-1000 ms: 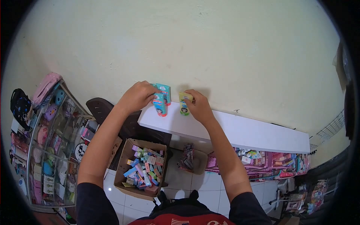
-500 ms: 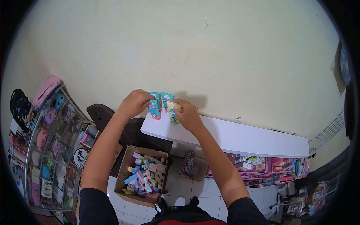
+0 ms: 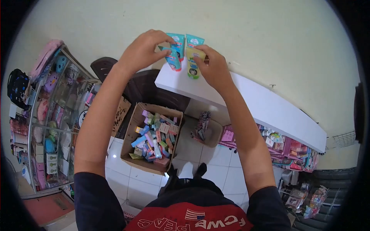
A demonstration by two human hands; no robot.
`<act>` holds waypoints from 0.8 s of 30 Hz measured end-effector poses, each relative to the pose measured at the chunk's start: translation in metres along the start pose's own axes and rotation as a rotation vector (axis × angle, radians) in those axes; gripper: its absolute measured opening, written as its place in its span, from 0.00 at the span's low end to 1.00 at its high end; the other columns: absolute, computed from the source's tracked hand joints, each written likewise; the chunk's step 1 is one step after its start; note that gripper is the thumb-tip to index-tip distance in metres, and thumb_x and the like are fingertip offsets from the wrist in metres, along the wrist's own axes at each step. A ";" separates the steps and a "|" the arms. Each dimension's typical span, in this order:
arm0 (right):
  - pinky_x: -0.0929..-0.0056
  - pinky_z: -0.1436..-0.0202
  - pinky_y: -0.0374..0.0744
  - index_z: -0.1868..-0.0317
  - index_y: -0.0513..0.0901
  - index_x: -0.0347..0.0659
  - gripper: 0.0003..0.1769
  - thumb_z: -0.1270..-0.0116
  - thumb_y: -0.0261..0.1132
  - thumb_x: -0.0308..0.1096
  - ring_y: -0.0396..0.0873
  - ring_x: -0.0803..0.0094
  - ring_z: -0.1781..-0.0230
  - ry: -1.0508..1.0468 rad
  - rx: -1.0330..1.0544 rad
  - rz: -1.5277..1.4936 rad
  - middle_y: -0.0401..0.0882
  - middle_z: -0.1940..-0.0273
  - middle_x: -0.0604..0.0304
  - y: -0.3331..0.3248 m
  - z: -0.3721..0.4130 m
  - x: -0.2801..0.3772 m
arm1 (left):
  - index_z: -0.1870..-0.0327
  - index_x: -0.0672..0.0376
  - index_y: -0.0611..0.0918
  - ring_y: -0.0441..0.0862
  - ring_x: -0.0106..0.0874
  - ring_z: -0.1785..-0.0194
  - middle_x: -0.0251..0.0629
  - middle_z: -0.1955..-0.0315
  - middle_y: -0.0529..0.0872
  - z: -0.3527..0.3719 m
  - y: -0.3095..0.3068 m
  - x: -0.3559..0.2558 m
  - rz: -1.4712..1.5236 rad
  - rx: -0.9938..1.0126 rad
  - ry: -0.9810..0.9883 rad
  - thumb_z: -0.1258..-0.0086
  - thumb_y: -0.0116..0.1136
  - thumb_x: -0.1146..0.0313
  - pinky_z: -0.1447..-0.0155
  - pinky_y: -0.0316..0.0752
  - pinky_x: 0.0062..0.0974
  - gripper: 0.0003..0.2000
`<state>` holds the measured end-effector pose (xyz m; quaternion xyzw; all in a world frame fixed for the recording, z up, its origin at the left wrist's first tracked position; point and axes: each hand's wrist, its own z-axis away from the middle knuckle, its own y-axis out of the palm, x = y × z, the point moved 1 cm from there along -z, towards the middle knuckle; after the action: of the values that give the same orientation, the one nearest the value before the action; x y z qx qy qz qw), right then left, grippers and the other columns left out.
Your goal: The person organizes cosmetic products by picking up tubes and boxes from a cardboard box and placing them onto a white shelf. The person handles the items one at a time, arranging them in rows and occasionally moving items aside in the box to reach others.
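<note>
Four-sided grouping aside, several squeeze tubes stand upright on their caps at the left end of a white shelf [image 3: 246, 96]. My left hand [image 3: 144, 50] pinches the front teal tube [image 3: 173, 60] near its top, with its fingertips by the rear teal tube [image 3: 178, 41]. Between the thumb and fingers of my right hand [image 3: 214, 67] is the top of a yellow-green tube [image 3: 193, 69]. Just behind that one stands another teal tube [image 3: 194, 40], partly hidden by the yellow-green tube and my fingers.
Below the shelf's left end, a cardboard box [image 3: 129, 148] holds many small packages. Beside it are a bin [image 3: 214, 134] and a dark chair [image 3: 144, 84]. A glass display case [image 3: 32, 154] lines the left. Pink racks of goods [image 3: 289, 154] sit beneath the shelf.
The view has tipped downward and closer, so the shelf and tubes appear higher in the picture. Both hands stay at the same tubes, with the right fingers still on the yellow-green one.
</note>
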<state>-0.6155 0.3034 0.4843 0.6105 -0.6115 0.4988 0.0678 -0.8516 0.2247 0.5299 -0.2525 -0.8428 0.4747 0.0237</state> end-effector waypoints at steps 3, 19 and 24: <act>0.59 0.55 0.81 0.45 0.82 0.36 0.16 0.32 0.68 0.29 0.84 0.54 0.63 -0.054 -0.020 0.039 0.85 0.59 0.45 0.005 0.001 0.001 | 0.47 0.56 0.86 0.82 0.39 0.44 0.38 0.49 0.87 0.007 0.002 -0.003 -0.009 -0.006 -0.053 0.35 0.69 0.73 0.42 0.78 0.36 0.15; 0.64 0.51 0.85 0.43 0.82 0.36 0.15 0.28 0.66 0.29 0.87 0.58 0.59 0.013 0.018 0.109 0.87 0.53 0.46 -0.007 0.000 0.004 | 0.46 0.54 0.86 0.85 0.39 0.49 0.38 0.52 0.87 0.007 0.020 0.005 -0.096 -0.090 0.023 0.29 0.66 0.69 0.44 0.81 0.37 0.12; 0.64 0.50 0.86 0.41 0.82 0.40 0.17 0.29 0.67 0.30 0.88 0.57 0.57 -0.010 0.004 0.141 0.88 0.53 0.47 -0.005 0.005 0.003 | 0.42 0.53 0.85 0.84 0.35 0.48 0.37 0.50 0.86 0.014 0.025 0.008 -0.077 -0.092 0.018 0.31 0.68 0.70 0.46 0.81 0.34 0.16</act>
<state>-0.6100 0.2993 0.4863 0.5685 -0.6523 0.5006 0.0285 -0.8520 0.2283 0.5002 -0.2248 -0.8727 0.4317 0.0380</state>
